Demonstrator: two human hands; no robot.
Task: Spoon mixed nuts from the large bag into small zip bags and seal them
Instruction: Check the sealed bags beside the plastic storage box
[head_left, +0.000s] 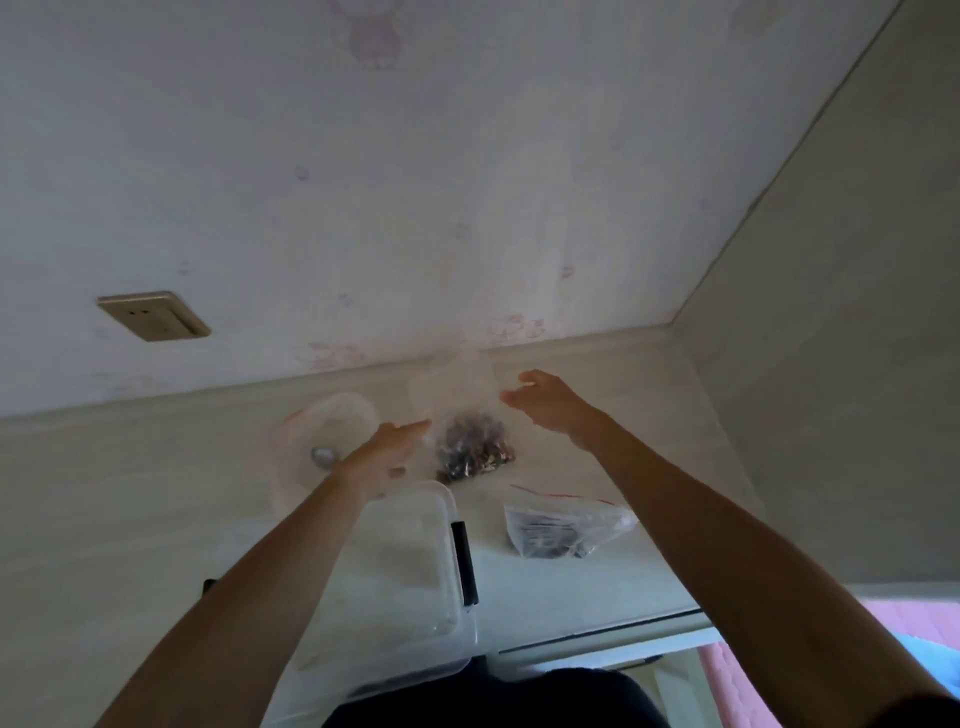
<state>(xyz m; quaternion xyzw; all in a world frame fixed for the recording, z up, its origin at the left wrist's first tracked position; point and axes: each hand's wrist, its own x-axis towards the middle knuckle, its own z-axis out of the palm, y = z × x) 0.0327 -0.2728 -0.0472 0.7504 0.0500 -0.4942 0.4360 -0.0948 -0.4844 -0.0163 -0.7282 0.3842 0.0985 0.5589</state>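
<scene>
left hand (382, 457) – fingers relaxed, holding nothing | right hand (545, 402) – fingers loosely apart | large bag (467, 421) of nuts between them on worktop (597, 582)

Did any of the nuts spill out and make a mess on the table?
No spill shows. The nuts sit inside the large bag between the left hand and right hand. The small zip bag lies flat nearby, its contents inside.
</scene>
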